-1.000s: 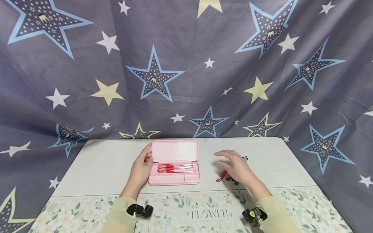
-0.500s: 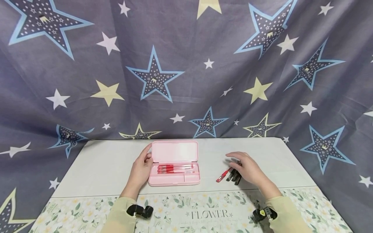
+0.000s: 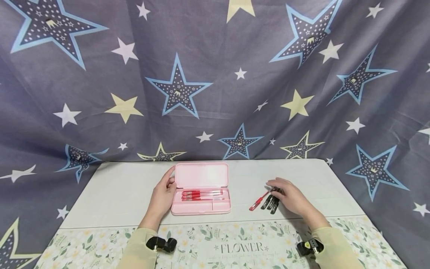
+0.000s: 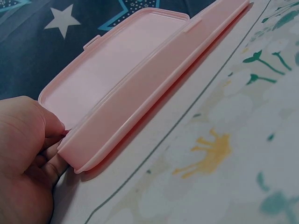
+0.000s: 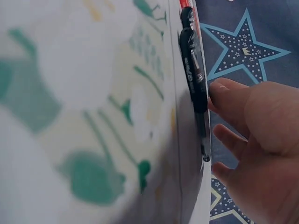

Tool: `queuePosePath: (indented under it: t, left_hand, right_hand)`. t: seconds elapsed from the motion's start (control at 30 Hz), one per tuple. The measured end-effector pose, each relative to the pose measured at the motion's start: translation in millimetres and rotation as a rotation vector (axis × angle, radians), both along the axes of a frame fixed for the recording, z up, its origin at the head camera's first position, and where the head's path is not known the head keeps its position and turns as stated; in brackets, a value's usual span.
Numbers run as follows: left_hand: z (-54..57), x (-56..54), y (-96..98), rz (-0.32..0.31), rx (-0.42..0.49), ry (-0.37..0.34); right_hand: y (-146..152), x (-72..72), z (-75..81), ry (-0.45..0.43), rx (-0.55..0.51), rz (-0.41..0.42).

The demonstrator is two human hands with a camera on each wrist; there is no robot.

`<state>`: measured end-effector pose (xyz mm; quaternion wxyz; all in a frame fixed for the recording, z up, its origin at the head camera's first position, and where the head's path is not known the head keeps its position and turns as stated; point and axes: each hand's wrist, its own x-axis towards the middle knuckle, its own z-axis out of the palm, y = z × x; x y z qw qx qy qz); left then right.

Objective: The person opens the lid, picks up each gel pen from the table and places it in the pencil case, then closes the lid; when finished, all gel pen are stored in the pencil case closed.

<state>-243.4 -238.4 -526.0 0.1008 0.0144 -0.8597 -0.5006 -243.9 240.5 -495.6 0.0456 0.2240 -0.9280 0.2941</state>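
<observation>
A pink pencil case (image 3: 201, 206) lies with its lid (image 3: 201, 175) raised; several red pens (image 3: 198, 194) are in its long rear compartment. My left hand (image 3: 163, 200) holds the case's left end near the hinge, thumb at the edge, as the left wrist view shows. Several black pens (image 3: 270, 203) and one red pen (image 3: 256, 203) lie fanned out to the right of the case. Over their far ends is my right hand (image 3: 289, 194), fingers bent and spread. In the right wrist view its fingertips are beside a black pen (image 5: 192, 70), thumb and fingers apart.
The white tabletop (image 3: 127, 194) has a floral mat (image 3: 235, 239) with the word FLOWER along its near side. A dark curtain (image 3: 215, 112) with stars hangs behind the table. Two small front compartments (image 3: 191, 206) of the case hold nothing visible.
My right hand has moved right and a little toward me, away from the case, uncovering more of the black pens. My left hand and the case have stayed put.
</observation>
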Motion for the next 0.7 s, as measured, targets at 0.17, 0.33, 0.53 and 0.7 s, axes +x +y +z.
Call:
queuePosePath:
  t: [0.17, 0.33, 0.53, 0.7]
  left_hand:
    - [0.5, 0.8, 0.2, 0.001, 0.004, -0.007]
    - [1.0, 1.3, -0.2, 0.000, 0.004, -0.006]
    - [0.2, 1.5, -0.2, 0.005, -0.001, -0.006]
    - [0.1, 0.8, -0.1, 0.007, -0.003, -0.004]
  right_hand:
    - [2.1, -1.2, -3.2, -0.010, -0.014, 0.015]
    - [2.2, -1.4, -4.0, -0.008, -0.007, 0.001]
    - [2.0, 0.4, -3.5, 0.010, 0.014, -0.006]
    - [2.5, 2.4, -4.0, 0.023, 0.031, -0.025]
